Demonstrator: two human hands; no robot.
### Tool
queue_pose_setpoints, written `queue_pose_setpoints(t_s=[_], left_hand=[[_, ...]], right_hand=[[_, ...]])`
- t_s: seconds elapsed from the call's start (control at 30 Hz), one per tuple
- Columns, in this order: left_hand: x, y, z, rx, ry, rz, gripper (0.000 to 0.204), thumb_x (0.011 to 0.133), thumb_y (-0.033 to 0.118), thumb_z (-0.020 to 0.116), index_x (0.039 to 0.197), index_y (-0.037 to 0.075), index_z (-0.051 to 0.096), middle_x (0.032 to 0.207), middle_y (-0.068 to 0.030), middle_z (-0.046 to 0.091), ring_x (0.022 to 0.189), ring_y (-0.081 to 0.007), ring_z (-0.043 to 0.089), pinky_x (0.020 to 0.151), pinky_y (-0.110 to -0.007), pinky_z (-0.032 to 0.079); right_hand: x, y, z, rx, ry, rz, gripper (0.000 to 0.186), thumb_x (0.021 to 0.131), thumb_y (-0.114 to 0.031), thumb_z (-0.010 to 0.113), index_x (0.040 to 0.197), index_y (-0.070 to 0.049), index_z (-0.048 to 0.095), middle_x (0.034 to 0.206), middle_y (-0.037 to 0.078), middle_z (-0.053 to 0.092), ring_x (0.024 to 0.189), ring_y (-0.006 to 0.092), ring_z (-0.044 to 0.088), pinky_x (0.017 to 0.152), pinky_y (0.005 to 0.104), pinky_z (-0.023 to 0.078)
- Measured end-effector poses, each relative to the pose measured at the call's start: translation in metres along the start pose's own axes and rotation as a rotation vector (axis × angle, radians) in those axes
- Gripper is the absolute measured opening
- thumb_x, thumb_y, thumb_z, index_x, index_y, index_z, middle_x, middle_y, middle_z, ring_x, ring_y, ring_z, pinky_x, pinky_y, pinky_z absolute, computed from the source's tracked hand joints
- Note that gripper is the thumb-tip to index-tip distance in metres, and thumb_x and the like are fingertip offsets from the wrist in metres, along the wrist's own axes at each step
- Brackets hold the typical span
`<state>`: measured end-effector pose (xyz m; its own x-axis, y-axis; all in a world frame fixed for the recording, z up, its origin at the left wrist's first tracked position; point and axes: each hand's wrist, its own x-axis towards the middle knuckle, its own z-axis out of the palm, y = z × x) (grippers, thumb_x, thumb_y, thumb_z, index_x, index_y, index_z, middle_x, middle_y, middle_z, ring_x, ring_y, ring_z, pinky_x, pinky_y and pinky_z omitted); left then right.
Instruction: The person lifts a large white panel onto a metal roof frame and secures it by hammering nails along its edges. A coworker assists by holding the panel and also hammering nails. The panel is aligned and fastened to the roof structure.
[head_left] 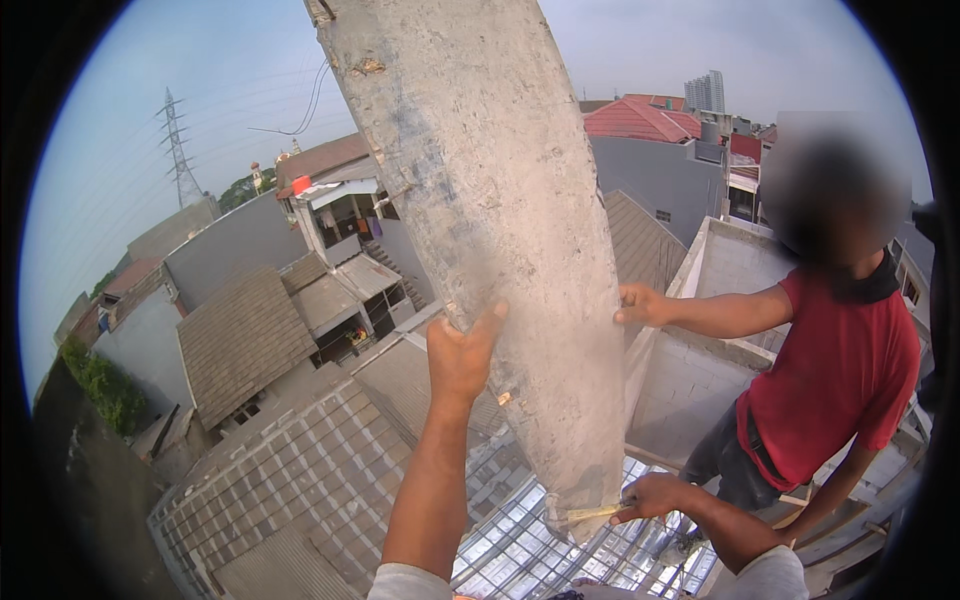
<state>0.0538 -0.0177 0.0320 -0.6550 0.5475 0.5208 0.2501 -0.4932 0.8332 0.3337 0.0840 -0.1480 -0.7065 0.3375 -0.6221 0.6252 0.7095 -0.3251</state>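
A long, worn plywood board [500,200], grey with dried cement and chipped along its edges, stands tilted in front of me. Its top runs out of view. My left hand [462,358] grips the board's left edge, thumb lying on the near face. Down at the lower right corner, my right hand [655,497] is closed around the end of a thin yellow tape measure [596,512], stretched across the board's bottom end. Any case in that palm is hidden. A co-worker's hand [643,304] holds the right edge higher up.
At the right stands a co-worker in a red shirt [840,365]. Below the board lies a rebar grid [530,540] over shiny sheeting. Unfinished block walls [690,390] rise behind the co-worker. Tiled roofs [340,480] lie lower down at the left.
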Motion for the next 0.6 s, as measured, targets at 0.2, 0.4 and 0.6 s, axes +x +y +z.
queue_pose_setpoints(t_s=[0.2, 0.4, 0.6], left_hand=[[0.003, -0.007, -0.001, -0.105, -0.057, 0.182, 0.026, 0.089, 0.007, 0.070, 0.109, -0.008, 0.066, 0.106, -0.0117, 0.069, 0.097, -0.0170, 0.064, 0.087, -0.030, 0.050], [0.007, -0.010, -0.007, 0.215, -0.020, 0.203, 0.027, 0.086, 0.020, 0.072, 0.081, -0.006, 0.068, 0.069, -0.0068, 0.068, 0.061, -0.0119, 0.058, 0.057, -0.033, 0.047], [0.009, -0.012, -0.001, 0.051, -0.015, 0.360, 0.027, 0.087, 0.021, 0.071, 0.088, -0.006, 0.071, 0.072, -0.0109, 0.070, 0.065, -0.0125, 0.061, 0.061, -0.034, 0.049]], right_hand=[[-0.042, -0.037, -0.035, 0.351, 0.534, -0.365, 0.040, 0.088, -0.040, 0.074, 0.097, -0.002, 0.069, 0.075, 0.012, 0.068, 0.065, 0.0248, 0.065, 0.062, 0.0358, 0.051], [-0.085, -0.115, -0.114, -0.143, 1.400, -0.794, 0.028, 0.092, -0.025, 0.069, 0.097, 0.002, 0.062, 0.072, 0.015, 0.061, 0.057, 0.0315, 0.062, 0.052, 0.0403, 0.048], [-0.134, -0.169, -0.165, -0.436, 1.679, -0.878, 0.027, 0.092, -0.021, 0.067, 0.101, 0.002, 0.058, 0.072, 0.016, 0.058, 0.056, 0.0326, 0.061, 0.049, 0.0405, 0.046]])
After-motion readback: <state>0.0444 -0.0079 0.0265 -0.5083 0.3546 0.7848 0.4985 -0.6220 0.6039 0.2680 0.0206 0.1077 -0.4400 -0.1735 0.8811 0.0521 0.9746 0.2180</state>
